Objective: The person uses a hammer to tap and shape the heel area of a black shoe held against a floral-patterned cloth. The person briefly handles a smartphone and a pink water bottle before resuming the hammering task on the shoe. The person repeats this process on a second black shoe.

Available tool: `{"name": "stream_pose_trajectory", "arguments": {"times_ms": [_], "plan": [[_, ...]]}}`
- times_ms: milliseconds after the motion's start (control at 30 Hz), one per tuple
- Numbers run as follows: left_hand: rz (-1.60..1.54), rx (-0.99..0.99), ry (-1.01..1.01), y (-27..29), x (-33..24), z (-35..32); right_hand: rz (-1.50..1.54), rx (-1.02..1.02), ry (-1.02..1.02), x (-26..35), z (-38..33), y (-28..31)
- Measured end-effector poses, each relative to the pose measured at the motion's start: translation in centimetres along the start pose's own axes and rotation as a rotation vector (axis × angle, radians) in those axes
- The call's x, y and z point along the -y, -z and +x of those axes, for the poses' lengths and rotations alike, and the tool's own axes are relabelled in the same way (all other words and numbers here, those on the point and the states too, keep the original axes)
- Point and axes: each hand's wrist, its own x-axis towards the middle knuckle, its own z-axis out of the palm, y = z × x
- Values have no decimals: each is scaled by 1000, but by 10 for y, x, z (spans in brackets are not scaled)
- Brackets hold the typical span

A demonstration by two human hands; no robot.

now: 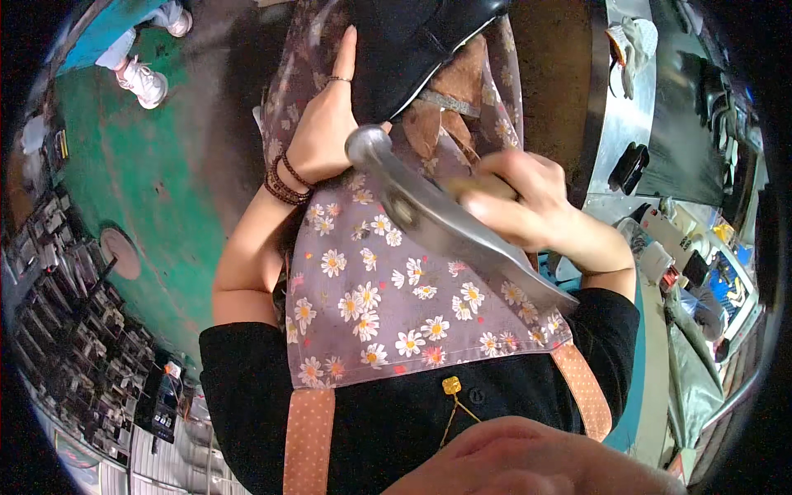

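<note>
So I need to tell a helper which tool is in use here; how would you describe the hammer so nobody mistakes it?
Start at the purple daisy-print apron filling the middle of the picture. Above it the right hand grips a wooden handle. The shiny steel hammer runs slantwise through that hand, its round face beside the black leather shoe that the left hand steadies; it is the only bright metal thing there.

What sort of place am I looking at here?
Probably a small shoe-repair or leather workshop: the right hand swings a metal hammer at a black leather piece steadied by the left hand, beside a steel workbench.
</note>
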Motion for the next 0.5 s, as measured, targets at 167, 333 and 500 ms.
{"name": "stream_pose_trajectory", "arguments": {"times_ms": [167,333,500], "plan": [[-150,85,-177,7,8,1,-9,250,-134,-3,5,2],[-9,40,-205,6,10,2,-22,40,102,-11,1,-8],[-136,78,-175,6,6,2,-17,236,-60,-19,-5,-4]]}}
